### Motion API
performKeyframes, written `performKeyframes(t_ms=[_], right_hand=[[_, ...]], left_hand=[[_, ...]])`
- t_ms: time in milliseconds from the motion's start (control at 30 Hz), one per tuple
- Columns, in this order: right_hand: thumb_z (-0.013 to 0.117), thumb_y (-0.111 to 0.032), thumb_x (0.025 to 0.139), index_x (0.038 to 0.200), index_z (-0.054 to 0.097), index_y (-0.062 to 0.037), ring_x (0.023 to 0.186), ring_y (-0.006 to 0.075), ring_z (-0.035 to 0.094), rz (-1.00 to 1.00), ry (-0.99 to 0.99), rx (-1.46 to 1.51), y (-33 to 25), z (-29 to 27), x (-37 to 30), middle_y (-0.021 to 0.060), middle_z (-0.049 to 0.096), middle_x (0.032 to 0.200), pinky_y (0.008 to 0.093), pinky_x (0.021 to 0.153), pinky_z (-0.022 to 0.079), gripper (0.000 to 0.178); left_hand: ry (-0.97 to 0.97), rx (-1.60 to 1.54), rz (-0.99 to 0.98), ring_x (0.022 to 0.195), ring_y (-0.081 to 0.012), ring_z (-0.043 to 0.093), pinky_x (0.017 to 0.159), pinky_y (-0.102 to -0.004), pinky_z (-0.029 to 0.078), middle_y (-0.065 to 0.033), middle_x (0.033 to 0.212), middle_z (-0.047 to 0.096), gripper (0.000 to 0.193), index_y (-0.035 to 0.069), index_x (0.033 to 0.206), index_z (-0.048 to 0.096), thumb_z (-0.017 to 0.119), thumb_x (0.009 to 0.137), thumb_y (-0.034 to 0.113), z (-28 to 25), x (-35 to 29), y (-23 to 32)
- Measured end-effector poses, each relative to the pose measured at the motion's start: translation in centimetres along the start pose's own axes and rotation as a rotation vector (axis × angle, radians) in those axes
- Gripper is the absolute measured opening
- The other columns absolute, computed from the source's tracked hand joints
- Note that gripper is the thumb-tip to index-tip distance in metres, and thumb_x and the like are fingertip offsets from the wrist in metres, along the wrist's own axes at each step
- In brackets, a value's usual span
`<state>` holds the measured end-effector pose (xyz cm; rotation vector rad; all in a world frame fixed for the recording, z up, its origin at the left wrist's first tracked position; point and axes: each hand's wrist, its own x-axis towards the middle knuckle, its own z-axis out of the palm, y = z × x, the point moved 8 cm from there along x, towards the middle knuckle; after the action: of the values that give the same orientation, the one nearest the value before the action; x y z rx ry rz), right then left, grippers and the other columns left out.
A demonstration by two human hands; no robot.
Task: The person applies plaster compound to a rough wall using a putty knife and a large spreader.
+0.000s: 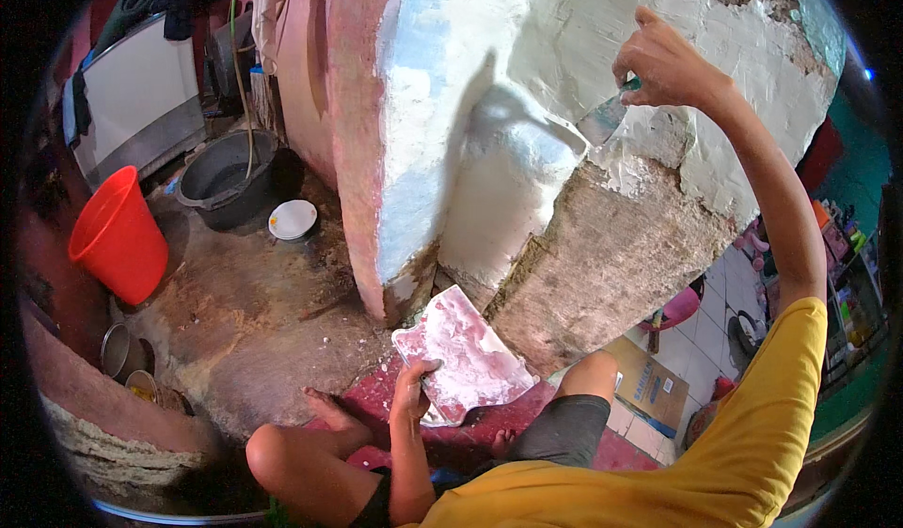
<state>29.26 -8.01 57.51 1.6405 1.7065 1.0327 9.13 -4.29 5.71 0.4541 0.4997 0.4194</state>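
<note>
My right hand (pixel 666 61) is raised high and grips a putty knife (pixel 607 114) whose blade lies flat against the wall corner (pixel 527 133), where fresh white plaster is spread. Below it the wall is bare grey render (pixel 602 265). My left hand (pixel 411 389) holds a flat board (pixel 463 352) smeared with white and pink plaster, tilted, by its lower left edge. I squat close to the wall with both knees in view.
A red bucket (pixel 118 236) leans at the left, a dark grey basin (pixel 229 178) with a hose sits behind it, and a white dish (pixel 293 219) lies on the wet floor. Metal tins (pixel 120 351) stand lower left. A cardboard piece (pixel 649 387) lies at the right.
</note>
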Motion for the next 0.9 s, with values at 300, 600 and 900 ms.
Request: performKeyframes(t_ms=[300, 600, 900], right_hand=[[0.079, -0.027, 0.053, 0.062, 0.067, -0.0116, 0.057, 0.0216, 0.051, 0.007, -0.070, -0.028, -0.3, 0.3, 1.4, 0.0049, 0.060, 0.058, 0.0323, 0.078, 0.033, 0.022], [0.078, -0.026, 0.054, 0.064, 0.065, -0.0112, 0.063, 0.0209, 0.053, -0.015, 0.188, -0.093, 2.0, -1.6, -0.9, 0.0055, 0.059, 0.061, 0.0350, 0.079, 0.033, 0.023], [0.076, -0.025, 0.059, 0.068, 0.066, -0.0162, 0.060, 0.0209, 0.053, 0.057, 0.042, 0.143, 0.4, -2.8, -3.7, 0.0043, 0.058, 0.057, 0.0341, 0.081, 0.033, 0.015]], left_hand=[[0.021, 0.005, -0.018, 0.073, -0.0204, 0.061, 0.070, -0.0338, 0.053, -0.0084, 0.085, 0.060, 0.023, -0.002, 0.097, 0.054, 0.057, 0.075, 0.004, -1.4, 0.6, -0.7], [-0.011, 0.045, 0.000, 0.080, -0.0239, 0.063, 0.078, -0.0365, 0.052, -0.0111, 0.092, 0.062, 0.031, -0.003, 0.103, 0.054, 0.057, 0.073, 0.008, -0.9, 0.5, -0.4], [-0.044, -0.031, -0.024, 0.077, -0.0229, 0.061, 0.074, -0.0361, 0.052, -0.0102, 0.091, 0.060, 0.032, -0.003, 0.105, 0.052, 0.057, 0.073, 0.003, -0.6, 0.6, -0.5]])
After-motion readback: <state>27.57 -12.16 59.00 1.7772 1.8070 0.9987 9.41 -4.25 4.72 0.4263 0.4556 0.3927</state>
